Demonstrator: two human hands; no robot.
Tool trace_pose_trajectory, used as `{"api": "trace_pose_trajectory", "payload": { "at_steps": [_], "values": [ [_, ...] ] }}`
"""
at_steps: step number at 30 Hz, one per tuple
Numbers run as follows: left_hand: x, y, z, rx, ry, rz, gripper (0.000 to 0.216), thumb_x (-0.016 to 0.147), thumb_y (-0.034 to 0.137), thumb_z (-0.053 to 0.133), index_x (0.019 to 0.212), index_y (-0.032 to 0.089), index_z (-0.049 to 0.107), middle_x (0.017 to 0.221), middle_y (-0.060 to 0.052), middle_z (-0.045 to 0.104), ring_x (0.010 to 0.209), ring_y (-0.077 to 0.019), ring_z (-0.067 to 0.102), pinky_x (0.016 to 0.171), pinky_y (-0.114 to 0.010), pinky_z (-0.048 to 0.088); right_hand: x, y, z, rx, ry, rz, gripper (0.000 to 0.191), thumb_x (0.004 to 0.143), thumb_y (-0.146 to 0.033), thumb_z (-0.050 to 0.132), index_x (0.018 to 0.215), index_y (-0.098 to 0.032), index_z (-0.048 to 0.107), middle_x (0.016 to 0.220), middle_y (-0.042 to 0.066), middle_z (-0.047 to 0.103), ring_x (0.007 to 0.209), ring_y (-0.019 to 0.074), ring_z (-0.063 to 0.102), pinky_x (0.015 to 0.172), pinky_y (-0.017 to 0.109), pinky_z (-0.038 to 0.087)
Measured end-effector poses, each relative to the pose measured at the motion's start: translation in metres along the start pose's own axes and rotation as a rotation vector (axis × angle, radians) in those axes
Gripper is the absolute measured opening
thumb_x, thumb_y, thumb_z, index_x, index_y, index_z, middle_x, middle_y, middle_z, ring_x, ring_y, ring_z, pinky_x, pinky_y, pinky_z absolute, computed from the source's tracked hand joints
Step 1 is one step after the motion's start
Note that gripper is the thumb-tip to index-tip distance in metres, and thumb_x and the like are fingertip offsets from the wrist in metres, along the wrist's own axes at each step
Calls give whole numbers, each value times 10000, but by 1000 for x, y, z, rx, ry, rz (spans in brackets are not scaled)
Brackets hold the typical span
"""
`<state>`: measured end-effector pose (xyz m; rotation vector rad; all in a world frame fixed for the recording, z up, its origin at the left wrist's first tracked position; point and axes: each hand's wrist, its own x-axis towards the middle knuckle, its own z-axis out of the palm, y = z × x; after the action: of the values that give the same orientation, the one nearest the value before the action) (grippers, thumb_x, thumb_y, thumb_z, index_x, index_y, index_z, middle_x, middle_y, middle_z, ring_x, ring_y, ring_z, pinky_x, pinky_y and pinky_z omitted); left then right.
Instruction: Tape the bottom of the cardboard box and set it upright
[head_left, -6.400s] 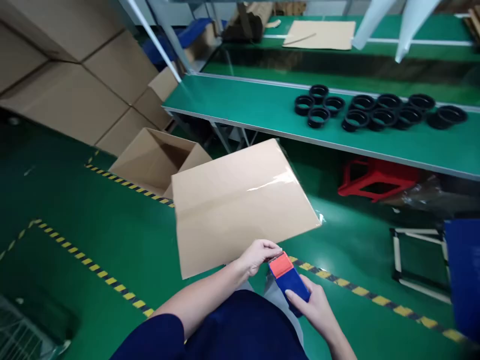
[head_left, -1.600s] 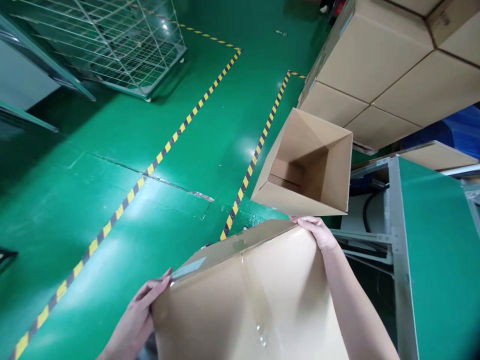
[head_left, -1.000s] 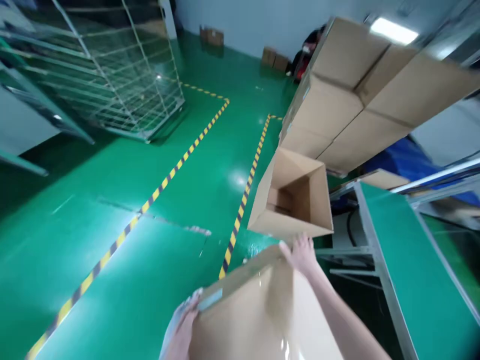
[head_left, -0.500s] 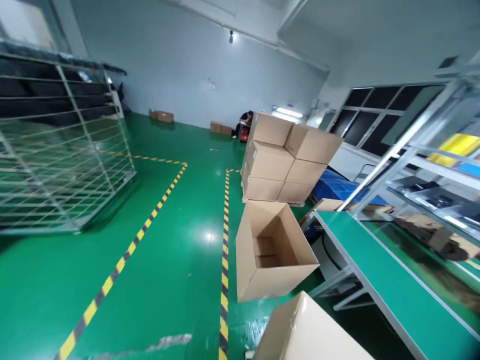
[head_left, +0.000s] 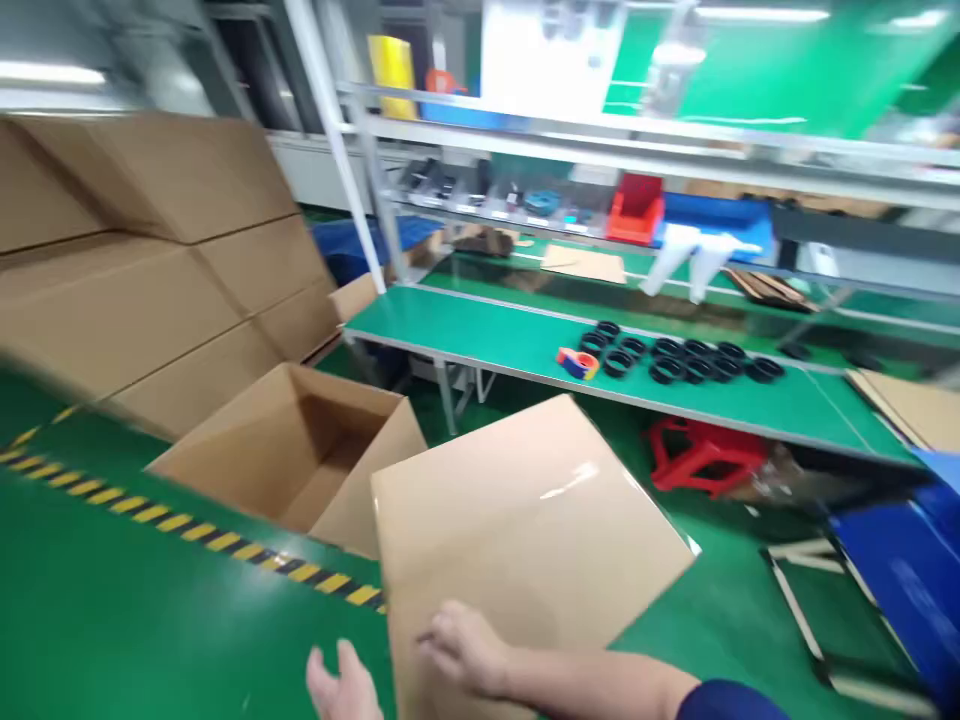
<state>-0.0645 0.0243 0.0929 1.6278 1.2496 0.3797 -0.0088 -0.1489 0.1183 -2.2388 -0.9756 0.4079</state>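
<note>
Two hands (head_left: 405,665), smooth cardboard box (head_left: 525,530) (taped)

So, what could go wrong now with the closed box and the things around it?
1. The right hand lies flat on the taped box and the left hand is open beside it, so no firm grip; the box might slip or tip.
2. The open box stands right next to it; a push could knock or crush its wall.
3. The red stool on the floor close by might trip the person.
</note>
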Motion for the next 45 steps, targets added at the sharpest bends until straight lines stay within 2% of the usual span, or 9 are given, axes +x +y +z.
{"api": "trace_pose_trajectory", "payload": {
  "at_steps": [3, 7, 11, 17, 21, 24, 30, 38, 45],
  "values": [
    [32, 92, 83, -95, -281, 156, 593, 853, 513, 475, 1302, 132, 543, 1405, -188, 562, 1335, -337, 514, 1159, -462, 393, -54, 56, -120, 64, 674, 447, 455, 910, -574, 438, 708, -215, 632, 716, 58, 650, 704, 199, 607, 681, 317, 515],
    [24, 226, 221, 112, -740, 520, 455, 762, 496, 572, 1074, 178, 666, 1175, -127, 714, 1173, -324, 631, 1109, -474, 435, -184, 123, -229, 98, 1136, 879, 482, 907, -619, 437, 811, -192, 639, 808, 88, 664, 769, 234, 596, 750, 380, 496],
    [-13, 317, 367, 260, -887, 742, 504, 734, 461, 635, 1136, 158, 658, 1235, -156, 693, 1213, -317, 616, 1119, -469, 428, -266, 161, -244, 325, 1499, 1198, 542, 790, -679, 562, 940, -166, 656, 911, 120, 705, 872, 275, 653, 807, 428, 541],
    [-50, 371, 499, 563, -1247, 448, 665, 522, 521, 858, 1076, 187, 700, 1192, -118, 720, 1140, -328, 658, 996, -422, 546, -240, 179, -233, 728, 1449, 1222, 661, 789, -650, 628, 1225, -153, 646, 1257, 155, 675, 1166, 298, 639, 1050, 465, 494],
    [-53, 374, 526, 776, -1490, 149, 756, 461, 642, 879, 1062, 224, 692, 974, -46, 770, 954, -277, 713, 776, -336, 605, -223, 182, -247, 876, 1337, 1295, 732, 856, -648, 573, 1422, -188, 519, 1450, 114, 543, 1352, 279, 503, 1173, 469, 374],
    [-52, 375, 542, 829, -1564, 64, 816, 490, 646, 872, 1183, 286, 638, 1093, -12, 756, 1045, -280, 687, 835, -357, 592, -229, 190, -255, 906, 1259, 1313, 709, 837, -665, 605, 1383, -214, 567, 1492, 94, 502, 1400, 277, 445, 1205, 466, 321],
    [-56, 374, 575, 772, -1760, 236, 486, 506, 504, 898, 879, 231, 748, 1361, -64, 642, 1420, -342, 412, 1124, -429, 427, -244, 198, -258, 996, 1116, 1184, 582, 843, -635, 636, 1311, -290, 634, 1518, 47, 478, 1466, 252, 341, 1254, 473, 185],
    [-51, 366, 555, 525, -1736, 130, 716, 533, 418, 900, 1191, 226, 695, 1472, -137, 532, 1278, -382, 563, 1070, -500, 475, -241, 187, -251, 1042, 1120, 1211, 439, 881, -571, 612, 1254, -348, 680, 1543, -2, 444, 1495, 246, 279, 1264, 471, 133],
    [-54, 360, 556, 351, -1574, 232, 408, 537, 426, 893, 655, 197, 577, 861, -59, 714, 1172, -344, 640, 988, -452, 493, -225, 189, -252, 1189, 1402, 1193, 369, 787, -526, 706, 1080, -312, 773, 1476, 32, 519, 1476, 291, 319, 1256, 483, 179]
  ]
}}
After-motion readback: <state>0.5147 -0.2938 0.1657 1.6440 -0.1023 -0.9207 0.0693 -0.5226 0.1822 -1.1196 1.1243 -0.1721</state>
